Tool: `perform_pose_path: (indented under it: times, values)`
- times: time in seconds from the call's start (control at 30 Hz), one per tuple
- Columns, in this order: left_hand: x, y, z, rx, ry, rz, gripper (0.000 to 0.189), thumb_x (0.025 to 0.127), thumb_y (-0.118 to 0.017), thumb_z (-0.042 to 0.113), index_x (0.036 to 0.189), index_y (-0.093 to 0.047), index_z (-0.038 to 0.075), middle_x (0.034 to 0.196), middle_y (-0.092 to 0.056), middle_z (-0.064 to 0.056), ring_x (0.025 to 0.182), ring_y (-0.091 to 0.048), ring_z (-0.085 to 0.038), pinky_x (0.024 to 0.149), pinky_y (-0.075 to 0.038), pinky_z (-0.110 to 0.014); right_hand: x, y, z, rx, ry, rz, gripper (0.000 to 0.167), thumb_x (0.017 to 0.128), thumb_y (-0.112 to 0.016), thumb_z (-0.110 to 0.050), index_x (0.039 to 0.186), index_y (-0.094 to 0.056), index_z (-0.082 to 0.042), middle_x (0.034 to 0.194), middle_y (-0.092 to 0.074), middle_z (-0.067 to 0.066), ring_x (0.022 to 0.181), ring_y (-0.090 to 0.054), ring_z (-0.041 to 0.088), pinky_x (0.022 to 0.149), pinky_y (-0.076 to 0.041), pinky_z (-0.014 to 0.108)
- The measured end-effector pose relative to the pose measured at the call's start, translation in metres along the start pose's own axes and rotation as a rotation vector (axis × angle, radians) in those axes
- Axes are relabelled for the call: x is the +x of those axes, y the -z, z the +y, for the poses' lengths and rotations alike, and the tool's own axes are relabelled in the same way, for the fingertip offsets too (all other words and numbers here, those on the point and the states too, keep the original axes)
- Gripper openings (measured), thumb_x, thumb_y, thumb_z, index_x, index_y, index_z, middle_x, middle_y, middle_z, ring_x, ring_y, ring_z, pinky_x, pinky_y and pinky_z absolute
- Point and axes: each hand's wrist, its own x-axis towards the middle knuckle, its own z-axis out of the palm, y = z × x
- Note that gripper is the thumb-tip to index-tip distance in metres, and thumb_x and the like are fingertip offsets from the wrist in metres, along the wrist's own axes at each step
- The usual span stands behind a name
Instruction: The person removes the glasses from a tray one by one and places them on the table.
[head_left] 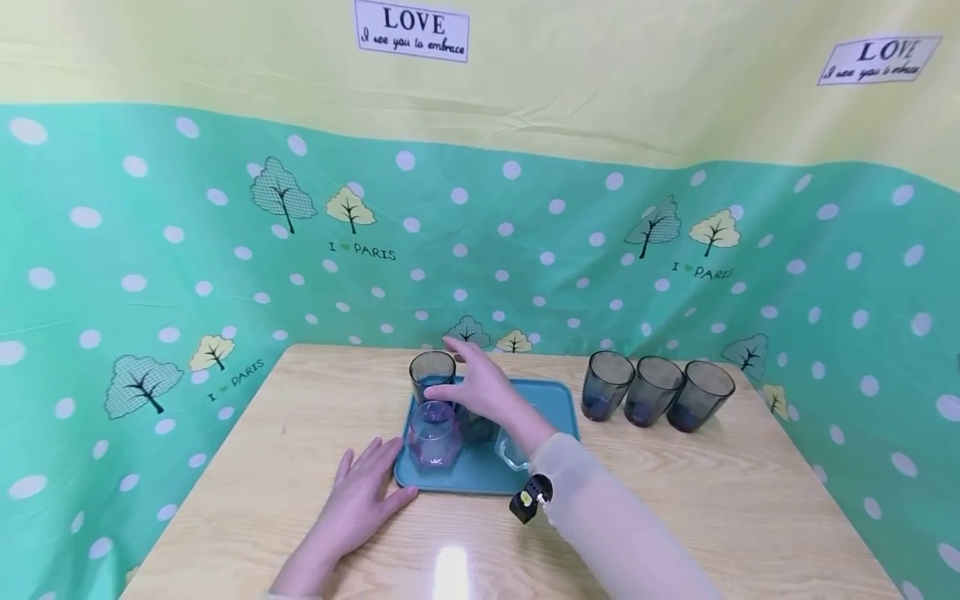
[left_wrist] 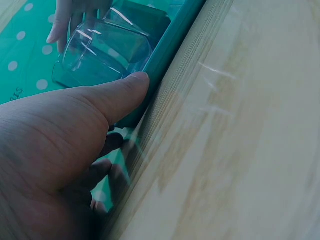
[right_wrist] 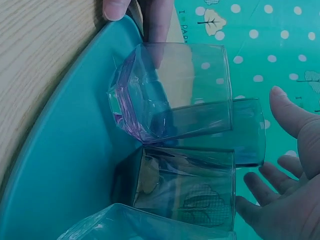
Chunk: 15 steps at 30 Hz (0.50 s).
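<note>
A teal tray (head_left: 553, 402) holds several glasses. At its front left stands a pink-tinted faceted glass (head_left: 435, 450), with a smoky dark glass (head_left: 432, 364) behind it. A second dark glass (right_wrist: 200, 185) and a clear faceted glass (head_left: 511, 451) stand further right, partly covered by my right arm in the head view. My right hand (head_left: 486, 385) is over the glasses, fingers spread and holding nothing; its fingertips are close to the dark glass's rim. My left hand (head_left: 360, 502) lies at the tray's front left corner, thumb (left_wrist: 127, 95) against the rim, fingers extended along the side.
Three smoky dark glasses (head_left: 652, 392) stand in a row on the wooden table (head_left: 675, 500), right of the tray. A green and yellow printed cloth (head_left: 480, 217) hangs behind the table and along its sides. A small black device (head_left: 529, 498) sits at my right wrist.
</note>
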Motion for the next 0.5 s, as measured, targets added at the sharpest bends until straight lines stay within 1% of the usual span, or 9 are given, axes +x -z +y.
perform_pose_path:
  times: [0.23, 0.5]
  values:
    - [0.0019, -0.0019, -0.0015, 0.0, 0.002, -0.011, 0.081, 0.101, -0.083, 0.041, 0.162, -0.051, -0.001, 0.162, -0.056, -0.02, 0.158, -0.038, -0.05, 0.127, -0.007, -0.078, 0.0053, 0.0016, 0.0059, -0.021, -0.003, -0.03, 0.099, 0.092, -0.094, -0.038, 0.173, -0.039, -0.018, 0.168, -0.049, 0.008, 0.151, -0.051, 0.032, 0.119, -0.048, 0.053]
    - [0.0036, -0.0007, -0.0007, 0.011, -0.008, -0.008, 0.083, 0.1, -0.083, 0.041, 0.162, -0.05, -0.003, 0.163, -0.054, -0.022, 0.158, -0.037, -0.05, 0.127, -0.007, -0.078, 0.0088, -0.0012, 0.008, -0.053, -0.023, -0.046, 0.101, 0.092, -0.093, -0.042, 0.174, -0.037, -0.019, 0.173, -0.043, 0.01, 0.154, -0.047, 0.034, 0.123, -0.044, 0.055]
